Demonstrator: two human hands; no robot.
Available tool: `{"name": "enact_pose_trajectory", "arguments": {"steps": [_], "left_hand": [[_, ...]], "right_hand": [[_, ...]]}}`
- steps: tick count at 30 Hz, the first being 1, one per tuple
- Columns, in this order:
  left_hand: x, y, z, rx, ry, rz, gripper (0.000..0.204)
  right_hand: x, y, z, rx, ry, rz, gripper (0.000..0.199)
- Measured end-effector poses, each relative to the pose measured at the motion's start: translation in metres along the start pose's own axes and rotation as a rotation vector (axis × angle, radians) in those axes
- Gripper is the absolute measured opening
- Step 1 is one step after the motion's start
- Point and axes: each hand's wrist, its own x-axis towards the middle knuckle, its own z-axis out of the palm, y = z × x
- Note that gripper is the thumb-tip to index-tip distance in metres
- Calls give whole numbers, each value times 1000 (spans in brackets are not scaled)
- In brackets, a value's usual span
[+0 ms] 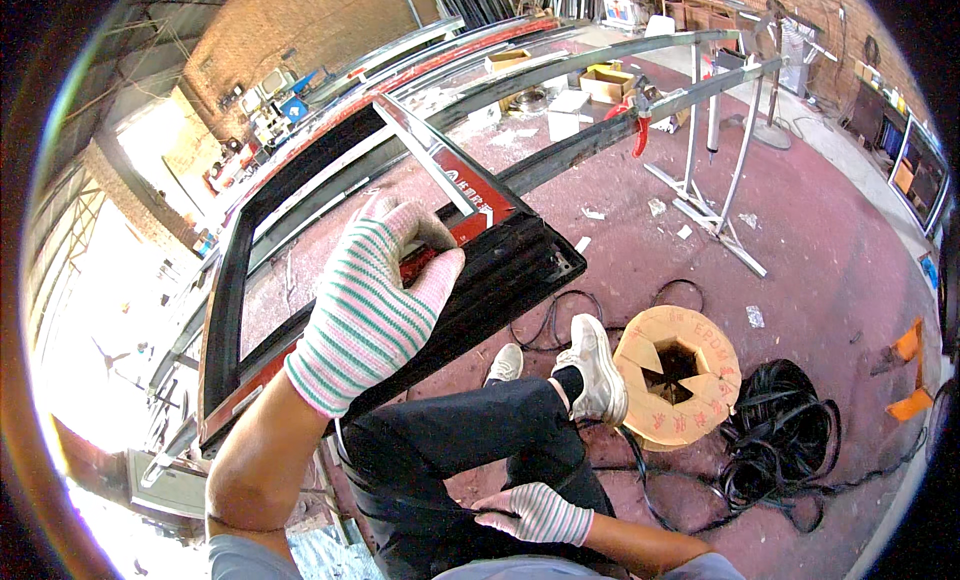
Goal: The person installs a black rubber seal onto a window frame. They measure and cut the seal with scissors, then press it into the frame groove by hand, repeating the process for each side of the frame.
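A black rectangular window frame [500,255] with red protective film lies tilted in front of me, across long rails. My left hand [370,305], in a white knit glove with green stripes, is closed over the frame's near bar, with the thumb and fingers curled about its red-filmed part. The fingertips are partly hidden. Down at my lap, my right hand [540,513] wears a similar striped glove. Its fingers are drawn together against my black trousers [450,430]; whatever they pinch blends into the dark cloth.
A round cardboard-faced spool [640,420] stands by my shoe [592,370]. Beside it lies a heap of black rubber strip [785,430], its loose lengths trailing over the reddish floor. Metal rails [580,150] on a white-legged stand [700,200] reach to the right. Boxes [605,83] sit behind them.
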Motion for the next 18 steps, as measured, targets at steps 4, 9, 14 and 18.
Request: {"name": "enact_pose_trajectory", "arguments": {"steps": [4, 9, 14, 18], "left_hand": [[5, -1, 2, -118, -37, -59, 11], [9, -5, -4, -338, -144, -231, 10], [9, -6, -7, -377, -166, -229, 12], [8, -6, -3, -329, -140, -188, 12]], "right_hand": [[-1, 8, 6, -18, 21, -2, 38], [-3, 13, 14, 0, -11, 30, 36], [-4, 11, 19, -17, 0, 35, 35], [-8, 29, 36, 17, -14, 79, 35]]}}
